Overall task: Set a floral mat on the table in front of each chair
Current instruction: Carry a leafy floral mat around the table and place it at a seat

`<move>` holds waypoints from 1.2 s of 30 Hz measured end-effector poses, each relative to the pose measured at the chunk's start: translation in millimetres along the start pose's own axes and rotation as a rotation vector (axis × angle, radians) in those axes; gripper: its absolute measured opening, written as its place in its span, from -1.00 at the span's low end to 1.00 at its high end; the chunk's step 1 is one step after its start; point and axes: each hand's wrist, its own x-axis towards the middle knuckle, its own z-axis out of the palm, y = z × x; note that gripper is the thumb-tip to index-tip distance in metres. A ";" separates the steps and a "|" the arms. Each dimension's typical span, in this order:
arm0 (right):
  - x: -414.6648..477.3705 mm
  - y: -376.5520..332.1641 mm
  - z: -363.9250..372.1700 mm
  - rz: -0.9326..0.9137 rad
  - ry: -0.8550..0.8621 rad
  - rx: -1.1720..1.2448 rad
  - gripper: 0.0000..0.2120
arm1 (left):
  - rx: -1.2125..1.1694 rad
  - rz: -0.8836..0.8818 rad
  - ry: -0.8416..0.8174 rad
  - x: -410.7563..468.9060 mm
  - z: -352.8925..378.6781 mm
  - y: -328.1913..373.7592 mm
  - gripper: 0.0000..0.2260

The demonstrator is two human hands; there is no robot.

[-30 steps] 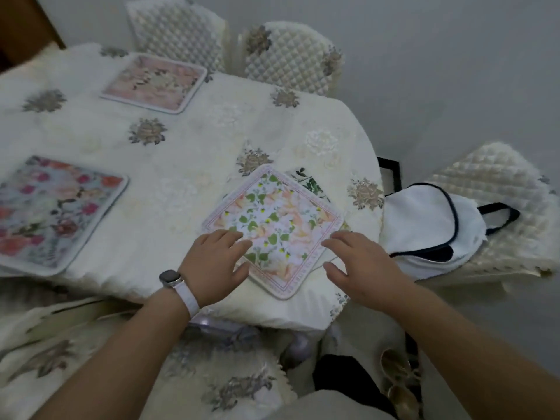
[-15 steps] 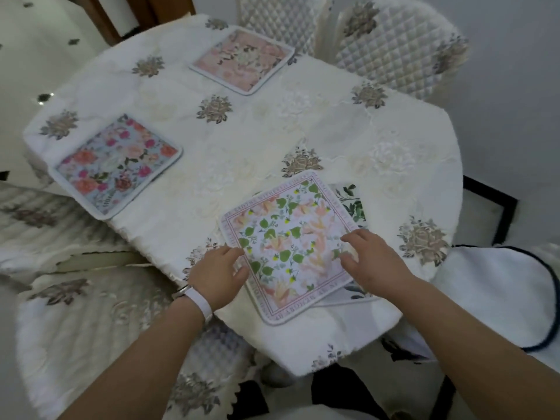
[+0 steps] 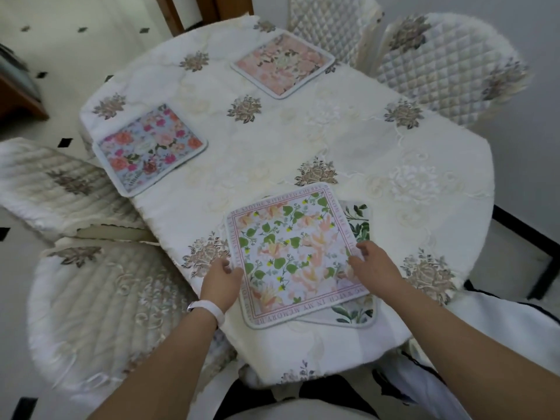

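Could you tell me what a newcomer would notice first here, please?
At the near edge of the table, the left hand and right hand flank a square mat with green leaves and peach blossoms, which overlaps a white mat with dark green leaves. A blue rose-patterned mat lies at the left edge, a pale pink floral mat at the far one.
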 end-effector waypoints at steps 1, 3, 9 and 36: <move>1.4 -2.8 -1.1 0.018 0.003 0.055 -0.56 | -0.047 -0.027 0.013 0.3 1.0 1.6 -0.60; 5.2 -6.0 -3.0 0.038 0.014 0.116 -0.58 | -0.122 -0.062 0.018 1.1 3.3 3.2 -0.62; 8.4 -12.5 -5.3 0.073 -0.035 0.111 -0.66 | -0.262 -0.101 0.021 1.1 12.2 -6.1 -0.78; -1.1 -70.5 28.1 -0.117 -0.096 0.236 -0.81 | -0.593 -0.106 0.190 -44.5 -34.9 -19.2 -0.80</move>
